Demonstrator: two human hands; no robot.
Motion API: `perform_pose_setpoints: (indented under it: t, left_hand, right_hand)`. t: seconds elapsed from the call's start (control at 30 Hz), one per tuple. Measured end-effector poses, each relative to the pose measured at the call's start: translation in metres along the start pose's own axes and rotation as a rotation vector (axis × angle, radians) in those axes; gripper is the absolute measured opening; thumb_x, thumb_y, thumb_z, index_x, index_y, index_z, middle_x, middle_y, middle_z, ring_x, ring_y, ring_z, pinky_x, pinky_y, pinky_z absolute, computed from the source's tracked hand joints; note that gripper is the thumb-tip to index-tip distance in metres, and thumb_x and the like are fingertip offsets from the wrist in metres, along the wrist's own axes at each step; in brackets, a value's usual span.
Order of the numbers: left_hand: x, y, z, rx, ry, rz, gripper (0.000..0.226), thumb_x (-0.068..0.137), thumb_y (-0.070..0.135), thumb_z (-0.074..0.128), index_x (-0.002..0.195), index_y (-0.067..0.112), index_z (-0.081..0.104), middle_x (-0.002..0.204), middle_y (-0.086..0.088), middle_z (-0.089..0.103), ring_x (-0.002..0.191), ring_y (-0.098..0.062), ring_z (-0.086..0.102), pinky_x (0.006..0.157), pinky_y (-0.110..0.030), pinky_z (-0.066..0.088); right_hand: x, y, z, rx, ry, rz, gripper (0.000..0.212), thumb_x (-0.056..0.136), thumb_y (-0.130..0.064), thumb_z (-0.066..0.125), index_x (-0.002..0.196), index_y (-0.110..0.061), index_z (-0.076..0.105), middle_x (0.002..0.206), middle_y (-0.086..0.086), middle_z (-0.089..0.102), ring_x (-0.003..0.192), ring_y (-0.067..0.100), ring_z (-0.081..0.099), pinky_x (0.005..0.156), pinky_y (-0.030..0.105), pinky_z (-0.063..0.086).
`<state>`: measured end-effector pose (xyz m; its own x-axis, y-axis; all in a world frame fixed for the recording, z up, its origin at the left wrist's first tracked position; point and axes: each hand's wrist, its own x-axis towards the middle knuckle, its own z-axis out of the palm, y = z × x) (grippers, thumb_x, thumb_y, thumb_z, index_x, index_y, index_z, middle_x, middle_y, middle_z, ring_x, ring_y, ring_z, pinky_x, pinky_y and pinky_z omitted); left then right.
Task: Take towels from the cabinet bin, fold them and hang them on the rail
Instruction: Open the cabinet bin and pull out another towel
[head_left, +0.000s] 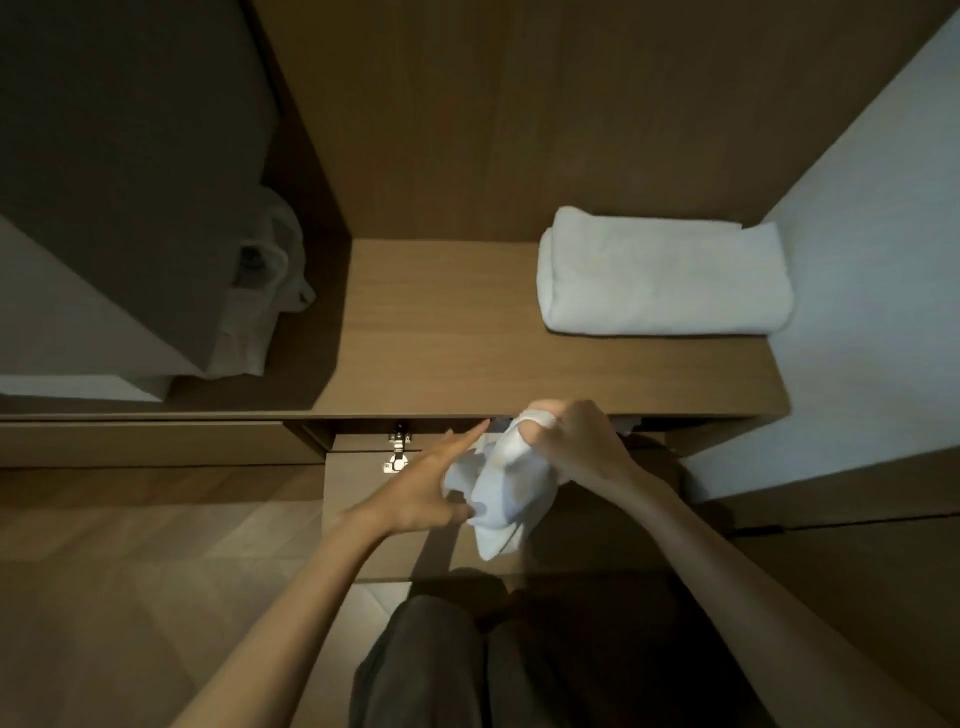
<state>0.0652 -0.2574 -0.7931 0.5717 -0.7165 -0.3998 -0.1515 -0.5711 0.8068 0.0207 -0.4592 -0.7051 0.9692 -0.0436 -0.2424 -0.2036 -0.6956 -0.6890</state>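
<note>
Right hand (576, 447) grip clamps the towel (498, 499) top; long axis hangs toward 6 o'clock. Left hand (421, 493), fingers straight, touches it from 9 o'clock.

Folded towel (660, 275) sits on the shelf (441, 338), far right, against the wall (857, 260). At the shelf's left is a recess with a bundle (270, 275) in it (bag or cloth, too dark to call), beside a slanted panel (130, 182). Below the shelf's front edge: cabinet door (363, 519), hinge (397, 452) at its top. Small towel (498, 483) is in front of that edge, left hand (421, 493) to its left, right hand (576, 447) at its upper right.
</note>
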Motion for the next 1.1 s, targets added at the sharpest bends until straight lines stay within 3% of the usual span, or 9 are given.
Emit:
perform_pose_setpoints:
  t: [0.07,0.13,0.37,0.47,0.67,0.77,0.87,0.97,1.1]
  left_hand:
    - [-0.015,0.032,-0.006,-0.087,0.065,0.010,0.088,0.071,0.049,0.077,0.146,0.047,0.030,0.143,0.012,0.046,0.136,-0.012,0.038,0.112,-0.041,0.036]
    - [-0.030,0.075,-0.016,-0.135,0.149,0.025,0.071,0.075,0.041,0.079,0.138,0.041,0.045,0.127,0.009,0.058,0.120,-0.007,0.051,0.104,-0.040,0.043]
    - [-0.090,0.240,-0.074,-0.136,0.263,0.146,0.069,0.083,0.045,0.071,0.142,0.039,0.036,0.144,0.013,0.040,0.130,-0.005,0.037,0.103,-0.031,0.040]
    - [-0.113,0.300,-0.096,-0.098,0.296,0.218,0.055,0.082,0.049,0.069,0.131,0.035,0.048,0.131,0.014,0.053,0.122,-0.005,0.047,0.100,-0.036,0.044]
    - [-0.162,0.382,-0.131,0.048,0.482,0.350,0.056,0.074,0.064,0.064,0.110,0.020,0.065,0.109,0.007,0.063,0.101,-0.006,0.055,0.085,-0.031,0.049]
    - [-0.185,0.407,-0.140,0.116,0.477,0.365,0.055,0.073,0.067,0.064,0.094,0.016,0.060,0.085,0.001,0.062,0.077,-0.016,0.058,0.070,-0.040,0.051]
    - [-0.209,0.413,-0.142,0.193,0.466,0.383,0.060,0.072,0.071,0.060,0.091,0.014,0.060,0.084,0.000,0.061,0.076,-0.017,0.058,0.070,-0.039,0.051]
    - [-0.233,0.407,-0.140,0.285,0.493,0.357,0.050,0.074,0.068,0.055,0.087,0.020,0.058,0.080,0.006,0.059,0.073,-0.011,0.056,0.067,-0.030,0.050]
    - [-0.266,0.376,-0.140,0.398,0.612,0.239,0.042,0.087,0.059,0.049,0.086,0.018,0.059,0.075,0.007,0.060,0.068,-0.009,0.055,0.066,-0.039,0.052]
  right_hand:
    - [-0.016,-0.034,-0.038,0.004,0.061,-0.079,0.036,0.076,-0.035,0.040,0.074,-0.015,0.070,0.077,0.002,0.068,0.074,0.022,0.061,0.060,0.030,0.045]
    - [-0.031,-0.068,-0.078,0.010,0.146,-0.128,0.033,0.082,-0.030,0.040,0.074,-0.013,0.067,0.077,0.003,0.066,0.074,0.023,0.060,0.066,0.033,0.045]
    - [-0.096,-0.203,-0.238,0.019,0.149,-0.159,0.032,0.094,-0.010,0.051,0.074,-0.033,0.061,0.073,-0.015,0.055,0.074,0.010,0.052,0.072,0.027,0.043]
    - [-0.134,-0.256,-0.295,0.085,0.231,-0.263,0.037,0.085,-0.013,0.047,0.060,-0.038,0.058,0.063,-0.016,0.055,0.064,0.004,0.049,0.059,0.022,0.036]
    - [-0.193,-0.313,-0.373,0.034,0.364,-0.392,0.024,0.089,-0.024,0.045,0.069,-0.033,0.055,0.067,-0.013,0.056,0.068,0.001,0.055,0.055,0.009,0.039]
    - [-0.217,-0.321,-0.398,0.042,0.490,-0.393,0.023,0.084,-0.028,0.040,0.066,-0.030,0.054,0.066,-0.010,0.054,0.063,0.002,0.051,0.054,0.011,0.036]
    - [-0.236,-0.322,-0.414,0.129,0.597,-0.377,0.024,0.080,-0.026,0.040,0.065,-0.015,0.054,0.063,-0.002,0.051,0.060,0.006,0.044,0.056,0.024,0.034]
    - [-0.251,-0.325,-0.420,0.253,0.644,-0.366,0.022,0.080,-0.024,0.040,0.064,-0.012,0.048,0.058,-0.005,0.042,0.056,0.004,0.037,0.050,0.017,0.030]
    - [-0.258,-0.324,-0.416,0.457,0.715,-0.292,0.028,0.090,-0.015,0.043,0.063,-0.015,0.045,0.058,-0.006,0.040,0.056,0.003,0.038,0.050,0.014,0.032]
